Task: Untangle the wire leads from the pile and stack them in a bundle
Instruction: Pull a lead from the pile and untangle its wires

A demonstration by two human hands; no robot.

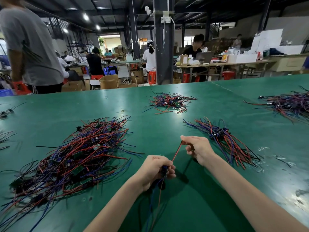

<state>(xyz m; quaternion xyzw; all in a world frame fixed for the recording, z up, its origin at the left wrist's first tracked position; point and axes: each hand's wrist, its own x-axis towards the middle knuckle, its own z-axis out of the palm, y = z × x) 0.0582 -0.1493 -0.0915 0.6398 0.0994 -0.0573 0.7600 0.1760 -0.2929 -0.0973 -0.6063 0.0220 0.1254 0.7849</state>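
A big tangled pile of red, blue and black wire leads (75,156) with small green boards lies on the green table to the left. A tidier bundle of leads (224,139) lies fanned out to the right. My left hand (156,169) grips one lead at its small blue component, with blue and red wires hanging down below the fist. My right hand (198,150) pinches the far end of that lead's red wire (176,152), which runs taut between the two hands above the table.
A smaller pile of leads (168,102) lies further back in the middle, another pile (291,104) at the far right. A few stray leads (6,112) sit at the left edge. People work at benches beyond the green table (184,206); one person stands at the back left.
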